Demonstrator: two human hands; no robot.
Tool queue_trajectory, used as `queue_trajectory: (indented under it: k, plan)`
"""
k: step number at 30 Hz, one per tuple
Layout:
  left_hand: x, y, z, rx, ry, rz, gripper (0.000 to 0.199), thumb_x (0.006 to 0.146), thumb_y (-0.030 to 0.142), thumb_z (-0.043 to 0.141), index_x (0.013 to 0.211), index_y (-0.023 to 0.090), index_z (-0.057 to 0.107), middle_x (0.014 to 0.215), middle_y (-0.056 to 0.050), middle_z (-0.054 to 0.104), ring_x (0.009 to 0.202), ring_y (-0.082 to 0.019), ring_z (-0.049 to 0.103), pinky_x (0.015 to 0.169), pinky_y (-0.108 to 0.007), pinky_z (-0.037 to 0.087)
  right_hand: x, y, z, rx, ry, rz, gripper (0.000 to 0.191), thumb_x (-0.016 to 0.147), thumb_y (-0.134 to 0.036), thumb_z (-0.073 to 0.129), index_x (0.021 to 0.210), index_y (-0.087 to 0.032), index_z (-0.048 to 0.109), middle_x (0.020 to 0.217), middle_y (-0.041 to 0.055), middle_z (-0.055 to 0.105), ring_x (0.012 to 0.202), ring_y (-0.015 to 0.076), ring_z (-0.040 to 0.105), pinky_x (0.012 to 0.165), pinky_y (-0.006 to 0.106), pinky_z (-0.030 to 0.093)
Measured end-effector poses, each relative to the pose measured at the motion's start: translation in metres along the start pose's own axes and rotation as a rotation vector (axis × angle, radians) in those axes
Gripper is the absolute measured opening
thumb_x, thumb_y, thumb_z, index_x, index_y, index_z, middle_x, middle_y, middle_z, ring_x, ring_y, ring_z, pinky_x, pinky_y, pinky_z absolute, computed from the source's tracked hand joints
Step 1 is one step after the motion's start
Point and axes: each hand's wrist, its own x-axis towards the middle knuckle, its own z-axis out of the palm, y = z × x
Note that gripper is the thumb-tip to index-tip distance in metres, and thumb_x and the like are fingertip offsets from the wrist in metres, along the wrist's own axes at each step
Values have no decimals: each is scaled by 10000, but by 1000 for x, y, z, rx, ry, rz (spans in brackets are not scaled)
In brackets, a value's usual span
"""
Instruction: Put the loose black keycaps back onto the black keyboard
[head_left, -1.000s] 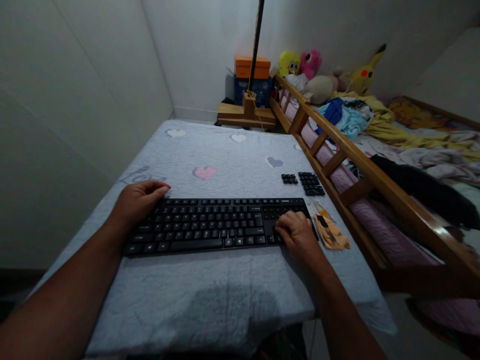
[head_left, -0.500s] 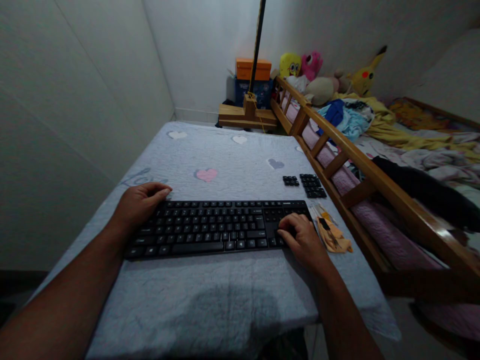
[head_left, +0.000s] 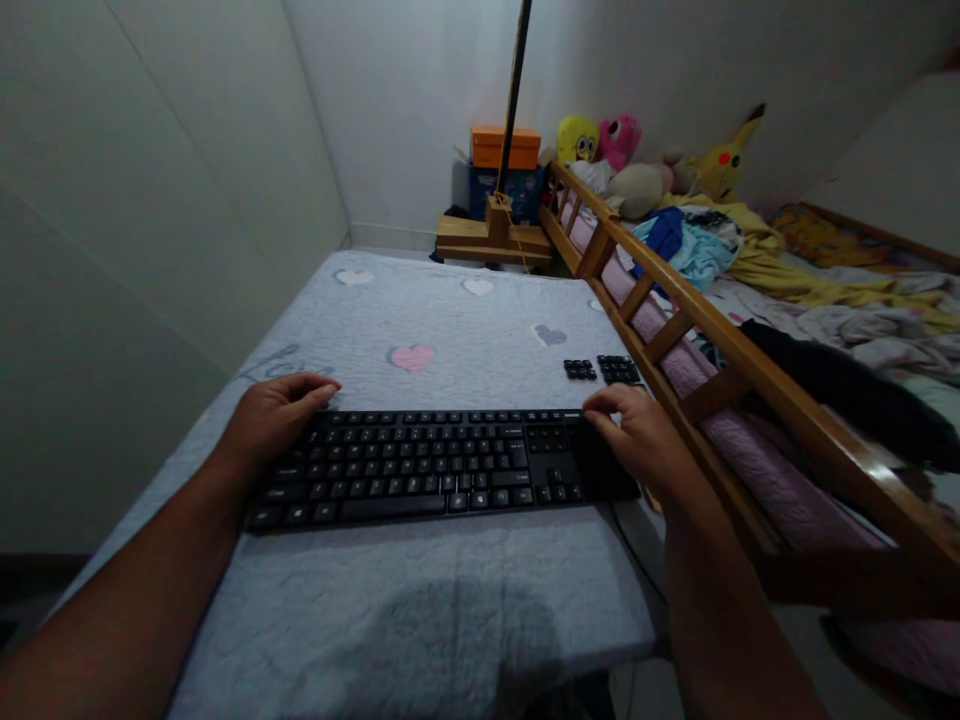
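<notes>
A black keyboard [head_left: 420, 465] lies on the bed-like surface covered by a pale quilt [head_left: 337, 620]. My left hand [head_left: 281, 410] rests at its upper left end, thumb and fingers pressed together; anything between them is hidden. My right hand [head_left: 630, 425] hangs over its upper right corner in a pinch, and what the fingertips hold, if anything, does not show. The arrow keys [head_left: 559, 490] are in place, while the block above them and the number area at right show bare sockets. Loose black keycaps [head_left: 580, 369] lie in neat groups beyond my right hand, partly covered by it.
A wooden bed rail [head_left: 697, 300] runs along the right side. Behind it are plush toys [head_left: 577, 140] and rumpled bedding [head_left: 757, 260]. A wooden stand with a pole [head_left: 495, 235] and an orange box [head_left: 506, 148] are at the back. A thin cable [head_left: 637, 555] trails at right.
My right hand has moved up and right, from beside the arrow keys to the keyboard's upper right corner. My left hand stays put. The view has tilted slightly.
</notes>
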Motion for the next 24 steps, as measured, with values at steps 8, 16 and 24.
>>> queue_trajectory:
  k: [8, 16, 24]
  plan:
    - [0, 1, 0, 4, 1, 22, 423, 657, 540, 650, 877, 191, 744, 894, -42, 766, 885, -261, 678, 847, -348, 498, 72, 31, 20, -330, 32, 204, 224, 865, -227, 596, 987, -227, 783, 1040, 110, 723, 1002, 286, 602, 828, 382, 407]
    - [2, -3, 0, 11, -12, 26, 434, 683, 539, 641, 910, 186, 749, 901, -43, 766, 875, -256, 678, 838, -340, 491, 82, 46, 40, -389, 39, 176, 263, 852, -219, 615, 1058, -256, 775, 1036, 132, 678, 1022, 309, 555, 817, 391, 391]
    - [-2, 4, -1, 13, -9, 0, 439, 658, 544, 643, 895, 189, 747, 876, -42, 761, 856, -262, 674, 823, -350, 491, 85, 46, 44, -417, 18, 141, 221, 840, -236, 639, 1018, -260, 769, 1007, 113, 657, 981, 286, 522, 816, 394, 382]
